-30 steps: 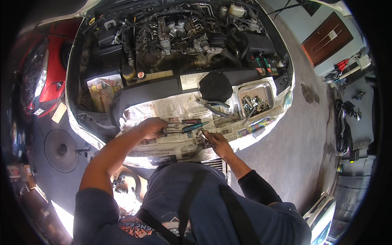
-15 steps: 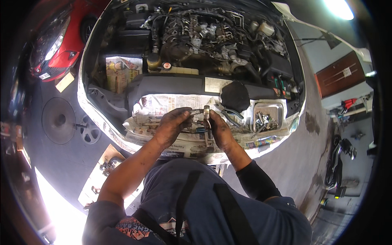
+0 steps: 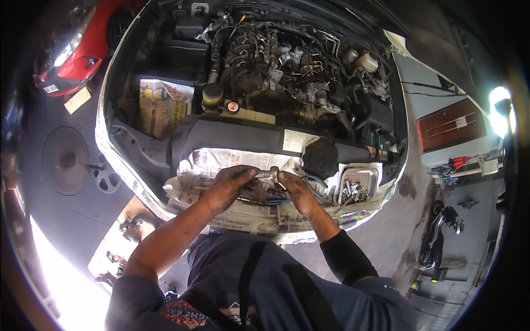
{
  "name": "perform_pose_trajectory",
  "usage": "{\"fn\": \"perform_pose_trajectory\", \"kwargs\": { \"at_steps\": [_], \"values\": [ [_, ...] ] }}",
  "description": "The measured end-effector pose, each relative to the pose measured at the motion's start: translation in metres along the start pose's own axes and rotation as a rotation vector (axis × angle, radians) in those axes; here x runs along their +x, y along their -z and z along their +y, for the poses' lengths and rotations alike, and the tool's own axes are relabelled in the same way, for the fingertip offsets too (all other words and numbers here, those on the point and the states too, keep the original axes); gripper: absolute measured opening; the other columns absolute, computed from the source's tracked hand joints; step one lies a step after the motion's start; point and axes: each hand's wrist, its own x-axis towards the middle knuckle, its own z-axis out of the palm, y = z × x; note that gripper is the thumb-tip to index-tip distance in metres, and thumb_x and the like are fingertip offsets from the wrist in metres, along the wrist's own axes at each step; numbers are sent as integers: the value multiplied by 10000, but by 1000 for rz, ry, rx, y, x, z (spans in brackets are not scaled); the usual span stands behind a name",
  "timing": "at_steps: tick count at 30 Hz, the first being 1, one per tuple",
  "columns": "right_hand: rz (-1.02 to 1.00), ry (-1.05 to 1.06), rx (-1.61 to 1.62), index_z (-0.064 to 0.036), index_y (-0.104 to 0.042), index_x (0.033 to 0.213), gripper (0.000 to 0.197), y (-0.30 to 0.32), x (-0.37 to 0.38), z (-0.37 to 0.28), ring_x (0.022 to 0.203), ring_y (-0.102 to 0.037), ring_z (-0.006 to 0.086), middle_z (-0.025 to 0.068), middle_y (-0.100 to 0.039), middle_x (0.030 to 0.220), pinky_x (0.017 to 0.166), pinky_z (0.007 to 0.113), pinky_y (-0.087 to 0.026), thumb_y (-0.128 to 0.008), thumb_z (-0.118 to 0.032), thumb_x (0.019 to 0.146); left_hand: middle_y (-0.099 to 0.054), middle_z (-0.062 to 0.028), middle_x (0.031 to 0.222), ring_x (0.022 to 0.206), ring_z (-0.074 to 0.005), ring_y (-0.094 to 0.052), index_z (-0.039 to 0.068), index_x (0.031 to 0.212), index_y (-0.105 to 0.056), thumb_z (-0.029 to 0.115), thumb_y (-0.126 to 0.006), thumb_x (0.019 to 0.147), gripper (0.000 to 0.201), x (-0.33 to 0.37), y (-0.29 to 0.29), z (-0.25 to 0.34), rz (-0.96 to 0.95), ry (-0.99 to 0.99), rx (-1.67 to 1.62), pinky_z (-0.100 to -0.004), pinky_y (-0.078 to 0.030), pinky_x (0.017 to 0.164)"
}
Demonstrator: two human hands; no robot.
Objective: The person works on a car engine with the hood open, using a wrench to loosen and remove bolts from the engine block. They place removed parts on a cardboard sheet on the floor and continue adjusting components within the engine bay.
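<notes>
Both hands meet over newspaper spread along the front of an open engine bay. In my right hand (image 3: 298, 194), closed fingers hold a metal ratchet wrench (image 3: 274, 174) by its rounded head end. My left hand (image 3: 225, 189) pinches a short metal piece, apparently a socket or extension (image 3: 263, 174), against the side of that head. Fingers hide much of the handle. Below the hands, a slim blue-handled tool (image 3: 277, 201) lies on the newspaper (image 3: 232, 214). Just past my right hand, pliers are partly covered. A metal tray (image 3: 378, 177) of small loose hardware sits to the right.
Beyond the hands is the exposed engine (image 3: 281, 60), with a reservoir cap (image 3: 233, 107) in front. A crumpled black item (image 3: 320, 158) rests on the front panel. A red car (image 3: 83, 52) stands far left, near a round fan (image 3: 66, 160). Parts lie on a board (image 3: 113, 243) lower left.
The view has shifted, and both hands now appear lower in it. The ratchet wrench is tilted differently, its handle more hidden by my right hand. Both hands keep their grip.
</notes>
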Motion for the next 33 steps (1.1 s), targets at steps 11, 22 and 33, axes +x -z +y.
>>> {"fn": "perform_pose_trajectory", "kwargs": {
  "at_steps": [11, 22, 33],
  "values": [
    [300, 336, -927, 23, -597, 1460, 684, 37, 182, -159, 1210, -717, 405, 281, -739, 1262, 1068, 431, -548, -746, -514, 1065, -762, -207, 1198, 1043, -348, -758, -41, 1292, -698, 341, -725, 1097, 429, 164, 33, 78, 267, -473, 460, -456, -606, 941],
    [208, 225, -1964, -90, -542, 1566, 651, 127, 485, -257, 1272, -707, 429, 226, -759, 1326, 1075, 541, -567, -622, -539, 1103, -604, -320, 1179, 1084, -506, -606, -19, 1230, -614, 144, -748, 958, 345, 227, 116, 86, 743, -790, 1329, -604, -493, 986],
    [15, 150, -2147, -113, -616, 1500, 515, 128, 598, -223, 1269, -722, 400, 165, -758, 1376, 1060, 530, -588, -643, -415, 1083, -619, -289, 1170, 1060, -452, -627, -14, 1220, -642, 129, -767, 929, 348, 228, 118, 91, 683, -689, 1293, -565, -502, 981]
  ]
}}
